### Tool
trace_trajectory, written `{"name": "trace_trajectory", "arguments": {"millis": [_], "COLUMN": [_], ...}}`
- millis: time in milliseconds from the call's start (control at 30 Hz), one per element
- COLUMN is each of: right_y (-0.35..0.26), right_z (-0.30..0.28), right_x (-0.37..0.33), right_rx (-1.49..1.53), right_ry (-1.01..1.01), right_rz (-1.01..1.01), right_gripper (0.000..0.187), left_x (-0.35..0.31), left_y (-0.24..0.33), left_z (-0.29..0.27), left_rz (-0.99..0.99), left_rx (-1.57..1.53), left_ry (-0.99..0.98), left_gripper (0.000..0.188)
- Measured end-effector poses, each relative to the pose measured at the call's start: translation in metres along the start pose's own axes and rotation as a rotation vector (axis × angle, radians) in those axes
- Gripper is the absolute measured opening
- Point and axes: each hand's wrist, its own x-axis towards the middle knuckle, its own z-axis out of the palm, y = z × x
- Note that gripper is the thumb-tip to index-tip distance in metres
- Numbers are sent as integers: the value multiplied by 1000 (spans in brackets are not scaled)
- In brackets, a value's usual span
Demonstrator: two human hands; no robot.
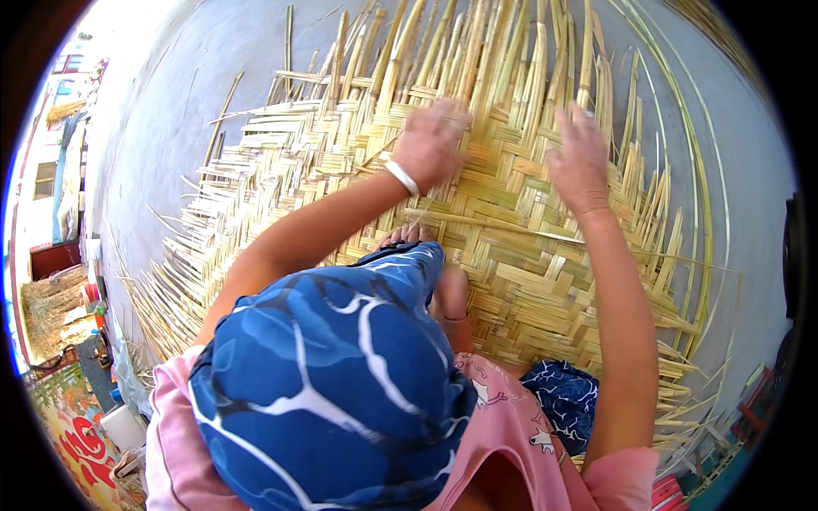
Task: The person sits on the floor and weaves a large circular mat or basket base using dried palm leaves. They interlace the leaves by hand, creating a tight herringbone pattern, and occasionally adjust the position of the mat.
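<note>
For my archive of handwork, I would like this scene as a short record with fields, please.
Work: woven mat of yellowish strips; unwoven ends stick out at top, left and right
Left hand: over the mat's upper middle; blurred, grip unclear
Right hand: over the upper right part; blurred, grip unclear
Left wrist: white band
Clothing: pink top, blue trousers with white lines
Surface: grey floor

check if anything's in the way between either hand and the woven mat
Nothing visible: the left hand and right hand, both blurred, are right over the woven mat. A long strip crosses the mat nearer the body, not between hands and weave.
</note>
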Motion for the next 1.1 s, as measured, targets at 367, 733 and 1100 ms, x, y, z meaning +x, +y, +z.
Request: {"name": "trace_trajectory", "arguments": {"millis": [367,733,1100], "right_y": [-83,-79,-64], "right_z": [43,34,38], "right_x": [32,32,37], "right_rx": [-9,44,175], "right_ry": [-190,-275,-259], "right_rz": [62,26,6], "right_gripper": [41,39,35], "left_x": [-7,-25,25], "left_y": [-167,-145,-88], "left_z": [-40,-57,-40], "left_rz": [-225,-180,-46], "left_rx": [237,315,199], "left_ry": [-422,-398,-314], "left_gripper": [89,73,65]}}
